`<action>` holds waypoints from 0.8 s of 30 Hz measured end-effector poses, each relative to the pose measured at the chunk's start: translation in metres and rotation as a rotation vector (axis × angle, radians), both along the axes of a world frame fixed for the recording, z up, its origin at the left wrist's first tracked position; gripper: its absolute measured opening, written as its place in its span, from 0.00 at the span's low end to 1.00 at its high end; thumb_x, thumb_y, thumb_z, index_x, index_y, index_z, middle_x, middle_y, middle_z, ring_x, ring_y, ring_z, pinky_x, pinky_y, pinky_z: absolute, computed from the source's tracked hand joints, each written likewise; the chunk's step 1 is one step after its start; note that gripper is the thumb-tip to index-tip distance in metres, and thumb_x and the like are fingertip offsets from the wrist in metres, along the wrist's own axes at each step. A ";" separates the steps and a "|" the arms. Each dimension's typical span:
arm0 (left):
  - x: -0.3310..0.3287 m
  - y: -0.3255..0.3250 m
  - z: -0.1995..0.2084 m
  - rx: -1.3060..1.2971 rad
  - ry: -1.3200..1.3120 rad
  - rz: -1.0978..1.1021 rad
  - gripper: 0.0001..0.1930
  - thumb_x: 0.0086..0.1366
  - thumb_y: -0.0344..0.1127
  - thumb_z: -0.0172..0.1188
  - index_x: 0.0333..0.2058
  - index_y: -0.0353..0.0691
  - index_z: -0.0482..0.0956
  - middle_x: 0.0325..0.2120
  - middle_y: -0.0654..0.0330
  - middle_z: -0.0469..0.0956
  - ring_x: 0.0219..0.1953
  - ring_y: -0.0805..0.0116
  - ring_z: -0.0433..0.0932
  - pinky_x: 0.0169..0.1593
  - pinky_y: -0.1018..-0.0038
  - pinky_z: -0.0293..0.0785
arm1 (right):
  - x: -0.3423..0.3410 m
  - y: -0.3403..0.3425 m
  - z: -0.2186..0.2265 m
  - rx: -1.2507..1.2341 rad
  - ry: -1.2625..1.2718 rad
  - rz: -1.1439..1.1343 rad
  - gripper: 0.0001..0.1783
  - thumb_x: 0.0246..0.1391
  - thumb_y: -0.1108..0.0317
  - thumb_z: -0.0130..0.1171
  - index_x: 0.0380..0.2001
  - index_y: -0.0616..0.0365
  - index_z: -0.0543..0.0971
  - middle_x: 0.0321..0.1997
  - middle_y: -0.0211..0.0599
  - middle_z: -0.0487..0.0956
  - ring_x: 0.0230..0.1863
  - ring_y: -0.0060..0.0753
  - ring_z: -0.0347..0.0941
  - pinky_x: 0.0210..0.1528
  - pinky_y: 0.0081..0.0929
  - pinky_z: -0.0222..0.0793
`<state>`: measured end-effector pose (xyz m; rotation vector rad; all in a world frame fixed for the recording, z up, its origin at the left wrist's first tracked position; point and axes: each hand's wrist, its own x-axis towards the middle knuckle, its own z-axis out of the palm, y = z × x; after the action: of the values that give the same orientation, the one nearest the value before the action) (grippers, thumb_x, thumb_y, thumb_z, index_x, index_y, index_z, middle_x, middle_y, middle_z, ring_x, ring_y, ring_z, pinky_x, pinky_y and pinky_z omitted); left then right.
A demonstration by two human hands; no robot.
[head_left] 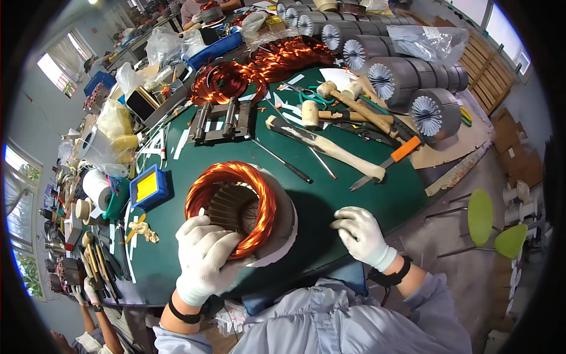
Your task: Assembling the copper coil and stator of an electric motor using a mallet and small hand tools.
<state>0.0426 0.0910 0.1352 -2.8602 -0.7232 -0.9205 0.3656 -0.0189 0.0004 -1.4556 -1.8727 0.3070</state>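
Observation:
In front of me a grey cylindrical stator core (286, 221) stands on the green tabletop. A thick ring of copper winding (265, 206) bulges from its upper end, and slots lined with pale strips show inside the bore. My left hand (206, 253), in a white knitted glove, is closed over the near left part of the winding. Its fingertips reach the inner edge of the ring. To the right of the stator, my gloved right hand (362, 236) hovers near the table's front edge, holding nothing, its fingers loosely bent and apart.
Mallets (324, 147), an orange-handled blade (389, 162) and a thin screwdriver (283, 162) lie beyond the stator. Copper coils (289, 59) are heaped farther back. More stator cores (436, 115) line the right. A blue tray (149, 187) sits left. Other people work at the far end and lower left.

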 end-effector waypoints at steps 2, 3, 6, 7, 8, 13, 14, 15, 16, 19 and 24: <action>0.001 -0.001 -0.002 0.010 -0.019 -0.006 0.23 0.45 0.46 0.79 0.37 0.41 0.84 0.31 0.63 0.82 0.36 0.63 0.79 0.58 0.56 0.72 | 0.001 0.004 0.009 -0.042 -0.114 0.018 0.09 0.57 0.69 0.60 0.40 0.54 0.85 0.50 0.41 0.81 0.55 0.49 0.76 0.61 0.47 0.69; 0.001 -0.002 -0.002 0.008 -0.012 0.014 0.23 0.45 0.46 0.79 0.37 0.41 0.84 0.31 0.63 0.82 0.36 0.63 0.79 0.58 0.56 0.72 | 0.004 0.009 0.016 -0.054 -0.115 0.059 0.10 0.57 0.69 0.60 0.42 0.52 0.84 0.49 0.40 0.80 0.55 0.47 0.75 0.61 0.47 0.69; 0.002 -0.005 -0.003 0.022 -0.024 0.045 0.24 0.44 0.44 0.79 0.39 0.41 0.83 0.31 0.63 0.81 0.37 0.62 0.79 0.58 0.56 0.71 | 0.021 0.034 0.040 -0.082 0.007 -0.042 0.12 0.59 0.66 0.60 0.46 0.52 0.83 0.50 0.40 0.79 0.55 0.48 0.74 0.61 0.47 0.69; 0.002 -0.005 -0.005 0.010 -0.032 0.031 0.25 0.45 0.44 0.78 0.40 0.40 0.82 0.32 0.61 0.81 0.39 0.59 0.79 0.60 0.53 0.70 | 0.029 0.049 0.046 0.070 -0.160 -0.068 0.15 0.59 0.64 0.60 0.48 0.53 0.82 0.52 0.41 0.79 0.55 0.49 0.74 0.60 0.47 0.70; 0.001 -0.006 -0.006 -0.002 -0.038 0.018 0.26 0.45 0.43 0.78 0.42 0.40 0.81 0.33 0.58 0.81 0.41 0.57 0.78 0.62 0.50 0.69 | 0.037 0.064 0.049 0.234 -0.322 -0.118 0.17 0.59 0.63 0.61 0.51 0.54 0.81 0.53 0.43 0.78 0.55 0.50 0.74 0.60 0.47 0.70; 0.001 -0.005 -0.017 0.022 -0.130 0.008 0.26 0.48 0.43 0.77 0.44 0.39 0.82 0.33 0.59 0.81 0.41 0.58 0.78 0.61 0.51 0.69 | 0.051 0.126 0.018 -0.216 -0.561 -0.310 0.25 0.62 0.62 0.60 0.61 0.53 0.74 0.59 0.45 0.75 0.61 0.48 0.71 0.59 0.47 0.70; 0.001 -0.005 -0.018 0.020 -0.136 0.003 0.26 0.48 0.43 0.77 0.44 0.39 0.82 0.33 0.59 0.81 0.41 0.58 0.78 0.61 0.51 0.69 | 0.051 0.134 0.009 -0.232 -0.604 -0.293 0.28 0.63 0.60 0.60 0.65 0.52 0.70 0.58 0.47 0.75 0.60 0.51 0.72 0.60 0.46 0.70; 0.001 -0.004 -0.019 0.033 -0.137 0.008 0.25 0.50 0.45 0.76 0.44 0.39 0.82 0.33 0.59 0.81 0.41 0.58 0.78 0.61 0.51 0.69 | 0.056 0.139 0.004 -0.285 -0.436 -0.252 0.28 0.63 0.60 0.59 0.65 0.53 0.70 0.57 0.49 0.75 0.59 0.52 0.72 0.61 0.46 0.70; 0.002 -0.003 -0.019 0.042 -0.138 0.013 0.24 0.52 0.46 0.75 0.44 0.40 0.82 0.33 0.60 0.81 0.41 0.58 0.78 0.61 0.52 0.69 | 0.060 0.142 0.000 -0.205 -0.248 -0.184 0.29 0.64 0.59 0.59 0.65 0.53 0.70 0.57 0.50 0.75 0.58 0.54 0.73 0.61 0.45 0.70; 0.003 -0.002 -0.020 0.067 -0.150 0.029 0.23 0.51 0.48 0.75 0.42 0.41 0.84 0.33 0.64 0.80 0.40 0.62 0.78 0.59 0.55 0.71 | 0.080 0.148 0.009 -0.115 -0.591 -0.232 0.26 0.63 0.58 0.59 0.63 0.50 0.72 0.62 0.49 0.73 0.62 0.55 0.69 0.62 0.47 0.70; 0.004 0.003 -0.026 0.082 -0.188 0.005 0.25 0.54 0.54 0.73 0.42 0.41 0.85 0.32 0.65 0.80 0.38 0.62 0.78 0.57 0.55 0.71 | 0.075 0.152 0.045 0.208 -0.846 -0.603 0.26 0.60 0.56 0.61 0.59 0.57 0.75 0.58 0.50 0.72 0.57 0.54 0.69 0.55 0.45 0.71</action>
<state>0.0463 0.0940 0.1092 -2.7255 -0.6890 -1.2010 0.4409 0.1330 0.0451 -2.0841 -1.8349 -0.8893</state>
